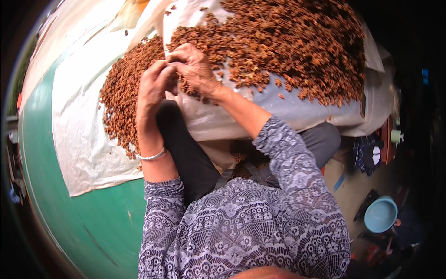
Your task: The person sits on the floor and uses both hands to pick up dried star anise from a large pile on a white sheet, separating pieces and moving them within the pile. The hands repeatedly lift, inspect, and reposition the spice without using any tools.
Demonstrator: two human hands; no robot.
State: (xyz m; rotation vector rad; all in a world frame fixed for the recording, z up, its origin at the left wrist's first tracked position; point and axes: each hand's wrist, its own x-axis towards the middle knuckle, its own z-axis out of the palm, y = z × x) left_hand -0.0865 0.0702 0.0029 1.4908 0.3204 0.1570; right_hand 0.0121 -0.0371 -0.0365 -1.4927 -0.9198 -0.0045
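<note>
My left hand (155,82) and my right hand (197,69) meet at the fingertips, their fingers bent inward. Whatever lies between them is too small and hidden to make out. Reddish-brown dried star anise (296,45) is heaped on a pale plastic sheet (216,122) ahead and to the right. A thinner spread of the same star anise (120,94) covers a white sheet (76,139) to the left, beyond my left hand. Some loose pieces lie just beneath my right hand.
Green flooring (111,223) shows past the white sheet's near edge. My knees (320,139) come up against the plastic-covered side. At right stand a light-blue basin (380,214) and a pale green cup-like object (396,136), near dark patterned cloth (367,153).
</note>
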